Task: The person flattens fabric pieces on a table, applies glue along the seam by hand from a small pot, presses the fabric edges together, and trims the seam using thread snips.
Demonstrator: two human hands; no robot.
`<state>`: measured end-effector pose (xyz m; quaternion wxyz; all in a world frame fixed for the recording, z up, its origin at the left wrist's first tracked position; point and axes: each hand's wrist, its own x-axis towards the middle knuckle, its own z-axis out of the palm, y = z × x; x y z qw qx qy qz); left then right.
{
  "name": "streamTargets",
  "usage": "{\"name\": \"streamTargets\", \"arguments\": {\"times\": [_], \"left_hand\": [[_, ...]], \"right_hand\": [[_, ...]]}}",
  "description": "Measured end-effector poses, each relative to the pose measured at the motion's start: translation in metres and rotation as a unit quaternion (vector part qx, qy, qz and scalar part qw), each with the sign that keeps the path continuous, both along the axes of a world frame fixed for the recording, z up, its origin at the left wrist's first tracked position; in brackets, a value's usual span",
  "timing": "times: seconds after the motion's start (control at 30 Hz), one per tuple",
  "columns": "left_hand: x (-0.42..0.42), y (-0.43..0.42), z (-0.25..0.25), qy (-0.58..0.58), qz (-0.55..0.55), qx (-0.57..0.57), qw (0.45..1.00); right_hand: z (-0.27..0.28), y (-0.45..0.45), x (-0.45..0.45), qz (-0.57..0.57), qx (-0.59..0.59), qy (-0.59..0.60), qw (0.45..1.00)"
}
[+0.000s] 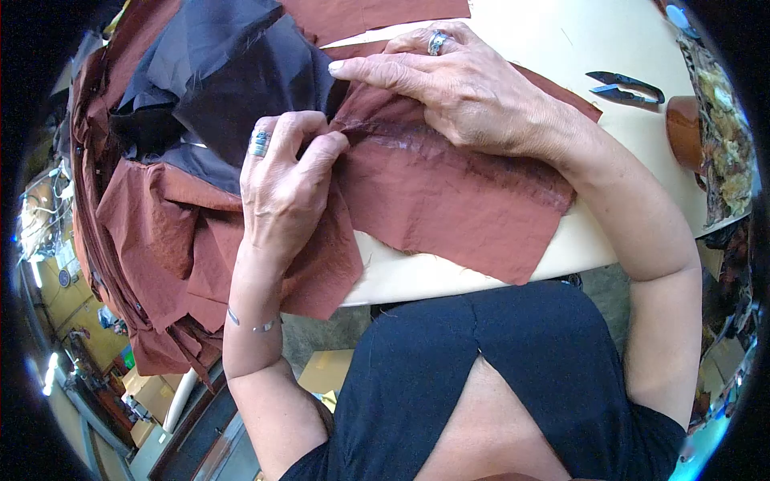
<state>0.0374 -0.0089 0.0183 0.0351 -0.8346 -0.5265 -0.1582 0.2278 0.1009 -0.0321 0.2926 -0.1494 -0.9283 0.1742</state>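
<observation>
A rust-coloured fabric piece (473,212) lies over the pale table, joined or bunched at a seam near its left end. My left hand (285,172) pinches the cloth there, thumb and index finger pressed together. My right hand (473,96) rests on the rust fabric, index finger stretched to the left and the other fingers partly bent under. Black lining fabric (241,80) is heaped beyond and to the left of my left hand. More rust cloth hangs in folds below it. Each hand wears a ring.
Black-handled thread snips (627,90) lie on the pale table (642,160) at the right. Beside them is a brown round object (684,132) near the table's right edge. A cardboard box (151,397) stands on the lower left, beyond the hanging cloth.
</observation>
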Motion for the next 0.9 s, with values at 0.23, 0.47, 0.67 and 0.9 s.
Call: {"name": "streamTargets", "arguments": {"times": [0.23,0.47,0.67,0.9], "left_hand": [[-0.005,-0.002,0.000,-0.142,0.072,-0.063,0.985],[0.000,0.001,0.004,-0.101,0.059,-0.074,0.990],[-0.002,0.001,0.002,-0.107,0.049,-0.082,0.990],[0.009,0.008,0.002,-0.028,0.027,-0.004,0.999]], "right_hand": [[0.007,-0.004,0.003,-0.022,0.009,-0.050,0.998],[0.003,-0.006,0.003,-0.043,0.027,-0.076,0.996],[0.002,-0.006,0.003,-0.029,0.015,-0.056,0.998],[0.005,-0.005,0.001,-0.025,0.024,0.024,0.999]]}}
